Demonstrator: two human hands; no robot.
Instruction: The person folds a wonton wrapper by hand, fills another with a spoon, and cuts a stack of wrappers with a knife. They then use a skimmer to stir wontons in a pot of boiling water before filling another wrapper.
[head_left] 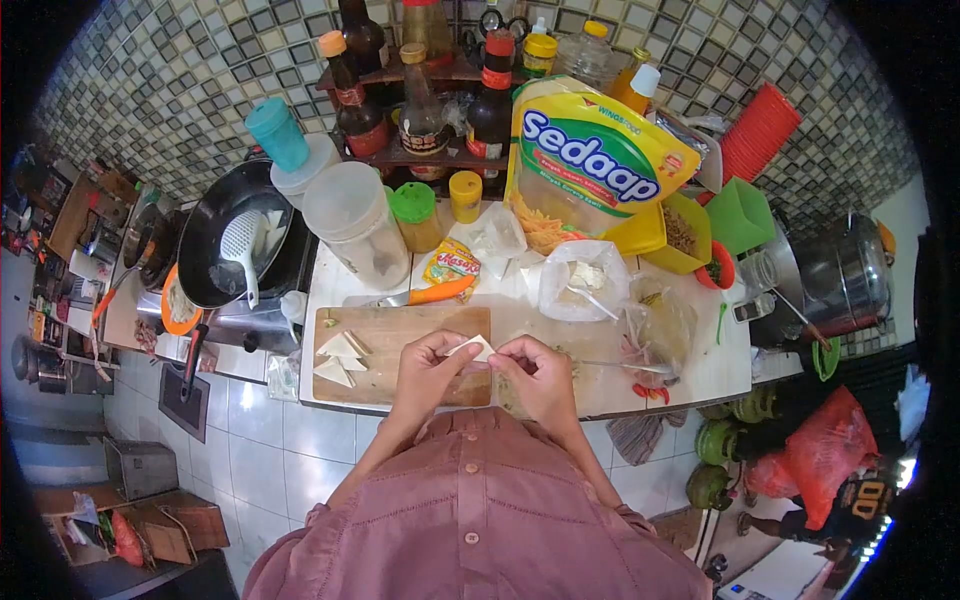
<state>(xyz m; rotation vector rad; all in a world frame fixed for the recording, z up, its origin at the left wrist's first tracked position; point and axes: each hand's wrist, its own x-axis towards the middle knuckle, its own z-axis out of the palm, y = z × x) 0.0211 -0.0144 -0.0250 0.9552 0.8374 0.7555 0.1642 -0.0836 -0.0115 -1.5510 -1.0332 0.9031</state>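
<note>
My left hand (428,368) and my right hand (537,374) pinch a small white triangular piece (474,346) between their fingertips, over the right end of the wooden cutting board (400,326). It looks like folded pastry wrapper, but I cannot be sure. Several similar white triangles (341,352) lie together on the board's left side. Behind the board rests a knife (430,293) with an orange handle, against a yellow seasoning packet (450,262). To the right, a clear plastic bag (584,283) holds white paste and a white spoon handle.
On the left, a black frying pan (212,240) on the stove holds a white slotted spatula (240,240). Jars and sauce bottles line the back. A large Sedaap pouch (590,160) stands behind the bag, beside a yellow container (682,235). Another person (868,500) is at far right with a red bag.
</note>
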